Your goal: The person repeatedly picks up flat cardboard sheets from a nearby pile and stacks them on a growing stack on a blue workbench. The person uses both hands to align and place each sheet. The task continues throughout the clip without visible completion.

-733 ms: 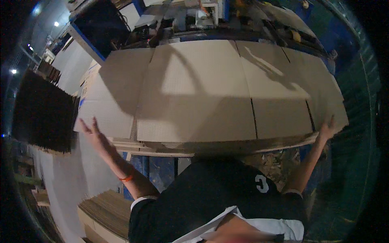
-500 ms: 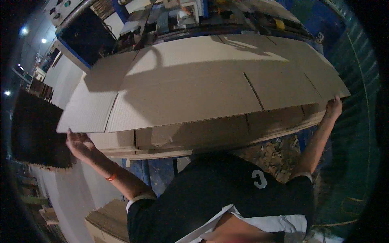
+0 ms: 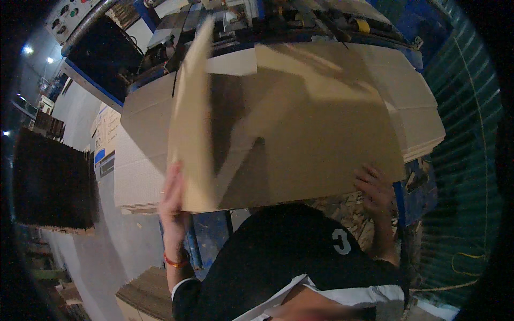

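Note:
I hold a large flat brown cardboard sheet (image 3: 300, 134), with creases and flaps, folded inward in front of me. My left hand (image 3: 172, 200) presses flat against its left panel, which stands turned up on edge. My right hand (image 3: 375, 187) grips the lower right edge. Below the raised sheet lies a stack of the same cardboard sheets (image 3: 423, 128) on a work surface, showing at the left and right.
A blue-framed machine (image 3: 160, 48) with cables and parts stands behind the stack. A dark block of stacked material (image 3: 51, 182) is at the left. More flat cardboard (image 3: 144, 283) lies at lower left. Scraps litter the floor (image 3: 348, 214) under the table.
The top sheet came up off the stack. Both hands moved inward from its far ends, and the side panels folded toward the middle.

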The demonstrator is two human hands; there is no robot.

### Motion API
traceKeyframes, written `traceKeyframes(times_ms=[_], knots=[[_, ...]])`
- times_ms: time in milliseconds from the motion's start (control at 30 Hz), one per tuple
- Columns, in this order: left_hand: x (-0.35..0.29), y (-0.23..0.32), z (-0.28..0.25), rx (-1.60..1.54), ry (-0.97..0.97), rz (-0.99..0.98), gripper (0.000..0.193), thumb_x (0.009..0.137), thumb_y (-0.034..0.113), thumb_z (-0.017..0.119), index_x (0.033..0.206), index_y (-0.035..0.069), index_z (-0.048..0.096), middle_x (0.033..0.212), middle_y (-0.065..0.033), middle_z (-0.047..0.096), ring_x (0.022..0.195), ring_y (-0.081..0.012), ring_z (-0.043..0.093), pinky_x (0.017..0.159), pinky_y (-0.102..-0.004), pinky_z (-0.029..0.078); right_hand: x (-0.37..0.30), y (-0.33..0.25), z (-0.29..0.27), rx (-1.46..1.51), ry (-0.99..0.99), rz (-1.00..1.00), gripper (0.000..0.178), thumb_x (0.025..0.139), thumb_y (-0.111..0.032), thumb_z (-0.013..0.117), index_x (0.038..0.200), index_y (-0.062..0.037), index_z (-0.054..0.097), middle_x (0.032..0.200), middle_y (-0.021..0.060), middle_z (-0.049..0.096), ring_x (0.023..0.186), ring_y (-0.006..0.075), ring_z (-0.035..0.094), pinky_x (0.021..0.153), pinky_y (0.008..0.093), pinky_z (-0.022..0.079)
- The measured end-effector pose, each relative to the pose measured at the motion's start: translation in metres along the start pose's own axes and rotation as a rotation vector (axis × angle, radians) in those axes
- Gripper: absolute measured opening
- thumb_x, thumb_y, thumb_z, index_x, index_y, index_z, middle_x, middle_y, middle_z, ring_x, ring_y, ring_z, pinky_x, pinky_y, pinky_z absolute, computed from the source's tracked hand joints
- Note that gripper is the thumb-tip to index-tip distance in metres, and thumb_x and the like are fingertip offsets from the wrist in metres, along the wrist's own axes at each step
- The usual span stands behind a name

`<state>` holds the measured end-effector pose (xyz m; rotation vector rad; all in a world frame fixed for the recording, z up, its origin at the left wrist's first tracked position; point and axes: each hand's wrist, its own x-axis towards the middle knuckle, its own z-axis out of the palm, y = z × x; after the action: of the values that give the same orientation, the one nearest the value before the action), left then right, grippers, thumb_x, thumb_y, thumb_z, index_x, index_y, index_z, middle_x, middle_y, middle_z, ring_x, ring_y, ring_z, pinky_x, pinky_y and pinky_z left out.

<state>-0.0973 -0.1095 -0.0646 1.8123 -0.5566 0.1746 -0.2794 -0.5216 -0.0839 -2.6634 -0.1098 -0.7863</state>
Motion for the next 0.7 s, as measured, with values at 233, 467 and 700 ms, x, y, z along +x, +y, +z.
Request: traceKeyframes(times_ms=[233,467,700], knots=[[0.030,0.008,0.026,0.850,-0.563,0.298,0.049,0.076,0.004,0.049,0.124,0.016,0.052,0.136,-0.0120,0.040,0.126,-0.0308,0.037,0.104,-0.0475,0.027,0.022,0.010,-0.006,0.022,-0.207,-0.064,0.032,0.072,-0.007,0.063,0.104,-0.0132,0.063,0.118,0.0045,0.058,0.117,0.0270,0.048,0.098,0.0444,0.035],[0.049,-0.002,0.026,0.895,-0.493,0.358,0.047,0.079,0.006,0.047,0.125,0.016,0.051,0.136,-0.0120,0.040,0.125,-0.0314,0.038,0.104,-0.0479,0.026,0.054,0.061,-0.011,-0.020,-0.413,-0.083,0.051,0.066,-0.020,0.071,0.114,-0.0096,0.058,0.133,0.0100,0.043,0.125,0.0326,0.036,0.100,0.0437,0.034],[0.123,-0.050,0.027,0.714,-0.264,0.384,0.052,0.077,0.006,0.055,0.128,0.014,0.048,0.132,-0.0131,0.044,0.122,-0.0322,0.040,0.103,-0.0415,0.032,0.131,0.102,0.030,-0.277,-0.419,-0.293,0.076,0.065,-0.059,0.063,0.126,-0.0159,0.048,0.136,0.0110,0.038,0.126,0.0343,0.033,0.102,0.0497,0.028]])
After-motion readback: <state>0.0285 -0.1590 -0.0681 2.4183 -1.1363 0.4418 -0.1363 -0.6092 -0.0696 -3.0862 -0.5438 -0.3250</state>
